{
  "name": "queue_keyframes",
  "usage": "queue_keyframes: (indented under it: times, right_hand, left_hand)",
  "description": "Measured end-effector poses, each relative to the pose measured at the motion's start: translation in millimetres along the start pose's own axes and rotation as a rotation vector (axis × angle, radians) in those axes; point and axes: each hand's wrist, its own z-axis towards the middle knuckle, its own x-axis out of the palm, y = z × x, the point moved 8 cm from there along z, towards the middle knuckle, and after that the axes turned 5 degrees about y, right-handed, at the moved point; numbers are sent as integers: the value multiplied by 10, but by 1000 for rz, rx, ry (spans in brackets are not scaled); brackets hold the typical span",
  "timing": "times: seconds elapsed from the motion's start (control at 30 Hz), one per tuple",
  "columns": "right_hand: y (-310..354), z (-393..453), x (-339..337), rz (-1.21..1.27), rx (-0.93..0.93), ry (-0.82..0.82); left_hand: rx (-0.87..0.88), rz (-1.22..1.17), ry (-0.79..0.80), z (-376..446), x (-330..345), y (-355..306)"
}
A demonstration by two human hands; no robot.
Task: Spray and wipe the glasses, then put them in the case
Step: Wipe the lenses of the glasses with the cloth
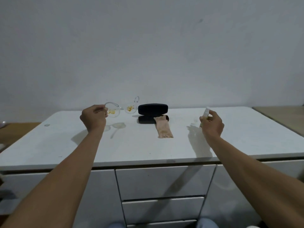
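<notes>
My left hand holds clear-framed glasses by one end, lifted above the white tabletop. Both lenses carry yellow-orange smears. My right hand grips a small pale spray bottle upright, nozzle at the top, well to the right of the glasses. A black glasses case stands open at the back middle of the table. A beige wiping cloth lies partly in the case's lower half and trails toward me.
The table is a white cabinet with drawers below its front edge. A small pale scrap lies at the left of the top. Wooden surfaces flank it at left and right. A plain wall stands behind.
</notes>
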Motion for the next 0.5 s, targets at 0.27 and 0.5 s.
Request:
queue_keyframes:
  times: [0.27,0.5]
  right_hand:
    - [-150,-82,15,-92,11,20]
    - [580,-345,62,-362,-404,-235]
  left_hand:
    - [-21,4,9,-47,35,23]
    - [-44,-4,13,-77,-10,25]
